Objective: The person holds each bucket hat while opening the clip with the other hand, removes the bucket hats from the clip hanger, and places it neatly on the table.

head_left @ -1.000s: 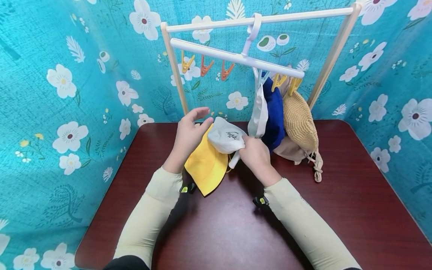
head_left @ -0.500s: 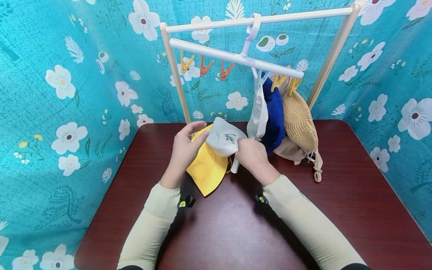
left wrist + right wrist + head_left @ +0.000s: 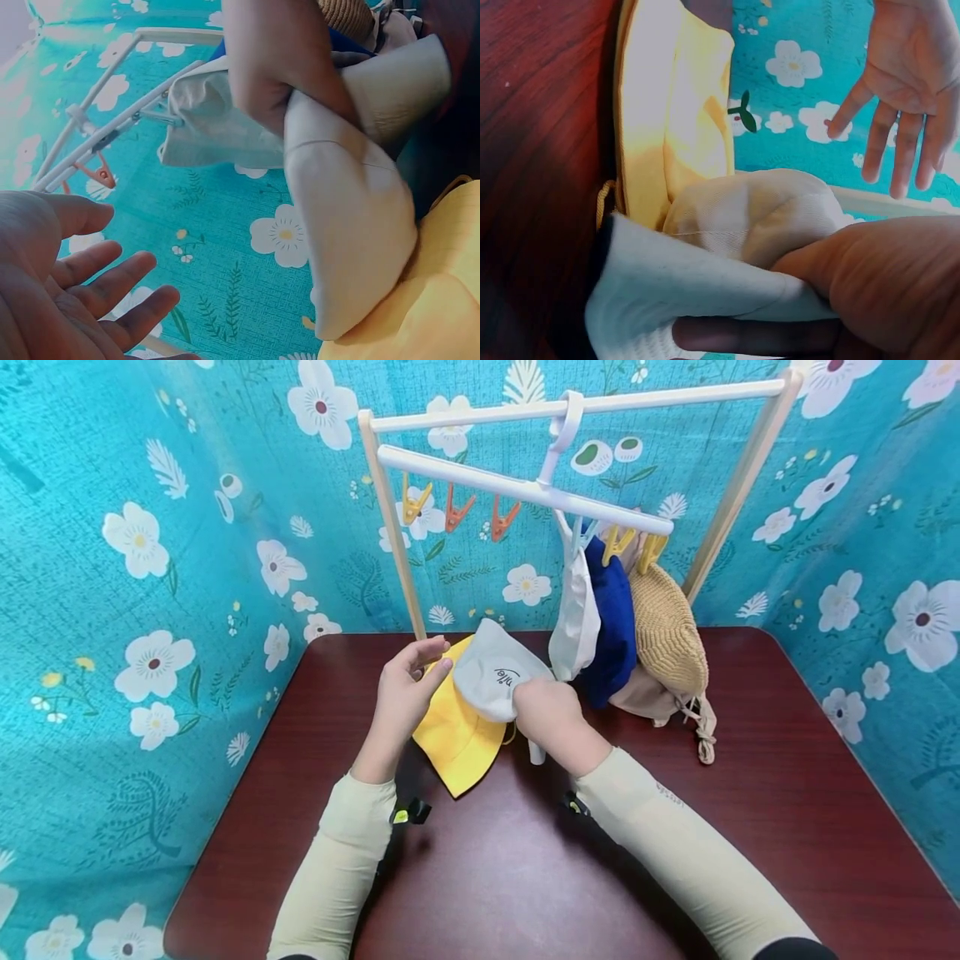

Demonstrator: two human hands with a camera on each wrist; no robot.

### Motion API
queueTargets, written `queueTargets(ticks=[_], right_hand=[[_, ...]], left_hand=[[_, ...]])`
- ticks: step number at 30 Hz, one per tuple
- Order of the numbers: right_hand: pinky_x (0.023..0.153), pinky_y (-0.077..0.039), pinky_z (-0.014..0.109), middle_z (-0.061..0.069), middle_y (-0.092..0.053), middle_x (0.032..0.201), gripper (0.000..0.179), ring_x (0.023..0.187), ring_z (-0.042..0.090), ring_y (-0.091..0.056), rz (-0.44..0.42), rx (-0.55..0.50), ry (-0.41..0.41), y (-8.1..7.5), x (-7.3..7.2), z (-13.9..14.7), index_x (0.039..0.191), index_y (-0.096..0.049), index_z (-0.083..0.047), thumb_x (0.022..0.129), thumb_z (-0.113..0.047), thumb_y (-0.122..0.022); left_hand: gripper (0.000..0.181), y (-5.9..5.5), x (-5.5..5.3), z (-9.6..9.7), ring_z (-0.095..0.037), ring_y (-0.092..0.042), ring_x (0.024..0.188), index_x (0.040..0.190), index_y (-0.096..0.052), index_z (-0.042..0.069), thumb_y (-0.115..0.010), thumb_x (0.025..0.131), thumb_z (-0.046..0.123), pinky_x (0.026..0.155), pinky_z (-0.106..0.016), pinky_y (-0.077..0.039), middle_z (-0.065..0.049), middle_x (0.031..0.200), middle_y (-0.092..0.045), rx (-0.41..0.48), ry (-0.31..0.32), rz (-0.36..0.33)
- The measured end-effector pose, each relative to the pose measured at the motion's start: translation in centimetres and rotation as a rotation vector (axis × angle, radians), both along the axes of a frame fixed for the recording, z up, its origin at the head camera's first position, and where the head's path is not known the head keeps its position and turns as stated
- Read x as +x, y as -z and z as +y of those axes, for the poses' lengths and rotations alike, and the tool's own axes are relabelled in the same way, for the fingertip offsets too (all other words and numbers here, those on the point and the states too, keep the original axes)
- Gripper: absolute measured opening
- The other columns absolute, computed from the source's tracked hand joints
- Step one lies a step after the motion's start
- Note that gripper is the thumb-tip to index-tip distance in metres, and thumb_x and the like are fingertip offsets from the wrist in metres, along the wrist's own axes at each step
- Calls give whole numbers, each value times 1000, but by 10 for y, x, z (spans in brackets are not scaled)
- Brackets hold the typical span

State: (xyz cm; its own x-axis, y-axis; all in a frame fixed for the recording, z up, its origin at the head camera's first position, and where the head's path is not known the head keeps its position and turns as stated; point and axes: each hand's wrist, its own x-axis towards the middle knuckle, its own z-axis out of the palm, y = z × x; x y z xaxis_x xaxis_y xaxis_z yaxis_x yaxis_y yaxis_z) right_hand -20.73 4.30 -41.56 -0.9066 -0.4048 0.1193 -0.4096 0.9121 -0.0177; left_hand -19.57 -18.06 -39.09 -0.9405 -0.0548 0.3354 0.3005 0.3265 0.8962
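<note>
A pale grey cap (image 3: 495,672) with dark lettering is held by its edge in my right hand (image 3: 551,722). The right wrist view shows the thumb over the cap's brim (image 3: 697,270) and a finger beneath it. Beyond the brim bulges the crown (image 3: 761,214). In the head view the cap overlaps a yellow hat (image 3: 457,743) on the table. My left hand (image 3: 405,693) hovers left of the cap, its fingers loosely spread and holding nothing; the left wrist view shows the palm beside the cap (image 3: 345,225).
A white hanger (image 3: 517,487) tilts down to the right on a wooden rack (image 3: 390,527). Orange and yellow clips (image 3: 457,508) dangle at its left. A white hat (image 3: 575,618), a blue hat (image 3: 613,627) and a straw hat (image 3: 667,627) hang at its right above the dark red table (image 3: 487,877).
My right hand has shifted slightly left and down, turning the grey cap so its lettering tilts. My left hand has moved a little left and lower, away from the cap.
</note>
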Motion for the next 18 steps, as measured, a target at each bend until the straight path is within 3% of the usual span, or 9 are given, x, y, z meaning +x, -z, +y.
queueTargets(ticks=[8, 13, 16, 18], right_hand=[[47, -53, 49, 4, -64, 68, 15, 59, 27, -63, -33, 96, -71, 12, 6, -5, 70, -66, -14, 84, -12, -71], [49, -54, 51, 6, -69, 71, 24, 63, 30, -68, 5, 99, -134, 17, 8, -7, 73, -71, -13, 80, -31, -84], [49, -53, 50, 6, -69, 69, 29, 61, 31, -68, 21, 76, -131, 19, 8, -8, 72, -71, -14, 83, -38, -82], [48, -53, 50, 6, -68, 68, 29, 60, 30, -67, 2, 51, -93, 20, 8, -10, 70, -70, -14, 88, -36, -76]], left_hand=[[36, -1, 2, -4, -23, -64, 121, 130, -70, 15, -75, 96, 25, 106, -56, -43, -9, 127, -71, 27, 14, -8], [37, -2, 1, -7, -25, -63, 122, 131, -69, 13, -74, 96, 21, 106, -55, -42, -12, 130, -70, 54, 22, -29], [36, -4, 1, -9, -27, -62, 122, 131, -68, 9, -73, 97, 17, 105, -55, -42, -11, 130, -70, 56, 22, -45], [35, -11, 6, -8, -27, -62, 123, 131, -67, 6, -71, 98, 16, 105, -55, -42, -11, 131, -70, 59, 24, -49]])
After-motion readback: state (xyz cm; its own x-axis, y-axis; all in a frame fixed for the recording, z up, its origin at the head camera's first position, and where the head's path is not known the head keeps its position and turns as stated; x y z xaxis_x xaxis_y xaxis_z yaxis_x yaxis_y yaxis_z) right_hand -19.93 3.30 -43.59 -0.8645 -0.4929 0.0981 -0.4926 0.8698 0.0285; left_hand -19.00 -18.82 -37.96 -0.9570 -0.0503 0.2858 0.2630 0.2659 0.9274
